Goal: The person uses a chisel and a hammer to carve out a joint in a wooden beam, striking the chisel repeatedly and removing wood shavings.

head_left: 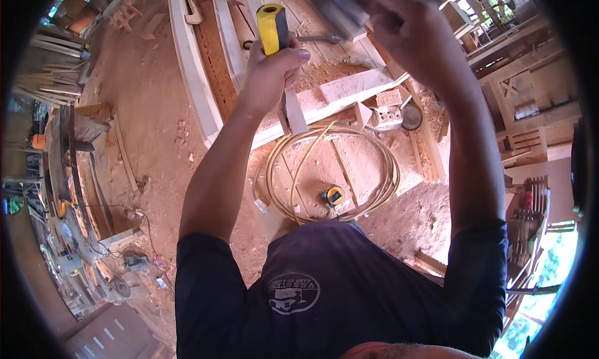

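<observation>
Yellow-and-black tool handle (272, 31) stands nearly upright beyond the coil of pale yellow tubing (395, 172), on the side away from the person's body. The left hand (269, 75) has its fingers clenched round the lower part of this handle, the thumb lying across the front. Whatever joins the handle below the grip is hard to make out. Farther beyond the coil and to its right, the right hand (405, 25) is raised, its fingers grasping a grey object (337, 9) too blurred to identify.

Inside the coil, toward its near edge, a yellow-and-black tape measure (334, 195) rests on the pale planks (321, 165) that also carry the coil. Just past the coil's far right edge are small blocks (385, 117), with a round dark object (412, 117) beside them. Beyond the coil, a pale board (355, 85) lies among wood shavings.
</observation>
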A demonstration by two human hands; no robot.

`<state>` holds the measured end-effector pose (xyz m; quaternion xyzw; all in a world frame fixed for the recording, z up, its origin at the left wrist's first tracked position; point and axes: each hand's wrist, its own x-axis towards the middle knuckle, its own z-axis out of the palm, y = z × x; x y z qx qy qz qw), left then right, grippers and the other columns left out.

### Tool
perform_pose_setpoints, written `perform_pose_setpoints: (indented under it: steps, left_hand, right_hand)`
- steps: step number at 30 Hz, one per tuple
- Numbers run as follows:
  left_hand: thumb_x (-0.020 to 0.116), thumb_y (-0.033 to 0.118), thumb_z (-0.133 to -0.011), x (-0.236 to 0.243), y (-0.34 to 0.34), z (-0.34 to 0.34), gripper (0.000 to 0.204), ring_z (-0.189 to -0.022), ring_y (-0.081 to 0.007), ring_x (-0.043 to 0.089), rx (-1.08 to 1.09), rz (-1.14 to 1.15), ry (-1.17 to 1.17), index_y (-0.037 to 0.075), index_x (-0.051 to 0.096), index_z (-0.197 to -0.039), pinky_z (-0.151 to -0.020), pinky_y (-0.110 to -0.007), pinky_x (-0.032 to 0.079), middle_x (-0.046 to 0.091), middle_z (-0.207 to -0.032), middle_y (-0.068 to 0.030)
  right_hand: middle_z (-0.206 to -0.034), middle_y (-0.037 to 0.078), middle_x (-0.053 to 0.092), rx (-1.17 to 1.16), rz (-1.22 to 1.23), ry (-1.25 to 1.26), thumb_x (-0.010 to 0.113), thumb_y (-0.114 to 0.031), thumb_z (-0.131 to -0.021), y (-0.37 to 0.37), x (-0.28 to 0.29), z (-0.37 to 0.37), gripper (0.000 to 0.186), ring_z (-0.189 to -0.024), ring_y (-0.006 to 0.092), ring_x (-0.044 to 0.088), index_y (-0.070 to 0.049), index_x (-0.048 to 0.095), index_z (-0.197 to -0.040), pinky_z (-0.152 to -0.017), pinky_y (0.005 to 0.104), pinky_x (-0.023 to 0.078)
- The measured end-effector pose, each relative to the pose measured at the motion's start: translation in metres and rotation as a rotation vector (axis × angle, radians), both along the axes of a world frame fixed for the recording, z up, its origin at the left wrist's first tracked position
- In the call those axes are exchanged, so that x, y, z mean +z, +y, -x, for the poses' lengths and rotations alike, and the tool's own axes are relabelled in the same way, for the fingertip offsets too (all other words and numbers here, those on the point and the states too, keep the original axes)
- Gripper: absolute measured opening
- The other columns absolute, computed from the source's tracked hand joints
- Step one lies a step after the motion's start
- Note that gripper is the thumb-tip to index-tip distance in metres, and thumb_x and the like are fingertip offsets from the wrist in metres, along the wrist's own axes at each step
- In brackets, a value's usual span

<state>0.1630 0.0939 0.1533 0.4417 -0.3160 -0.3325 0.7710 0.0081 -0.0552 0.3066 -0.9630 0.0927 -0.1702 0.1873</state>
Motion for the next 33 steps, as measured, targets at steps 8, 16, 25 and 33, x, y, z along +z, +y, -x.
perform_pose_setpoints:
  steps: [8,16,25,33]
  left_hand:
    - [0.065,0.009,-0.083,0.009,-0.012,0.012,0.018,-0.048,-0.006,0.032,0.039,-0.091,-0.084,0.009,0.048,-0.077,-0.046,-0.026,0.025,0.037,-0.057,0.0047]
    - [0.066,0.011,-0.084,-0.007,-0.01,0.003,0.018,-0.048,-0.0062,0.032,0.03,-0.081,-0.114,0.01,0.05,-0.077,-0.046,-0.026,0.025,0.036,-0.057,0.0054]
    - [0.064,0.018,-0.084,-0.039,0.032,-0.01,0.021,-0.051,-0.0099,0.037,-0.028,0.366,0.058,0.013,0.045,-0.075,-0.049,-0.027,0.031,0.04,-0.06,0.0035]
    - [0.063,0.018,-0.084,-0.041,0.045,-0.019,0.024,-0.052,-0.0108,0.034,0.013,0.438,0.214,0.013,0.043,-0.073,-0.053,-0.027,0.029,0.039,-0.059,0.0029]
  right_hand:
    - [-0.068,-0.006,0.055,-0.316,-0.124,-0.527,0.075,-0.007,-0.087,0.01,0.021,0.006,0.014,-0.06,0.0045,0.047,0.003,0.066,-0.091,-0.053,0.0256,0.037]
    - [-0.08,0.006,0.069,0.063,0.179,-0.136,0.067,-0.004,-0.091,-0.009,-0.047,-0.006,0.04,-0.068,0.0097,0.062,0.002,0.064,-0.13,-0.063,0.0285,0.051]
    - [-0.085,0.006,0.067,-0.3,-0.302,-0.084,0.069,-0.009,-0.09,-0.009,-0.116,0.051,0.052,-0.076,0.0092,0.06,-0.003,0.061,-0.141,-0.071,0.0277,0.051]
    - [-0.087,0.004,0.071,-0.549,-0.452,0.018,0.074,-0.012,-0.09,-0.017,-0.149,0.111,0.044,-0.076,0.0076,0.06,-0.003,0.066,-0.133,-0.07,0.0279,0.05]
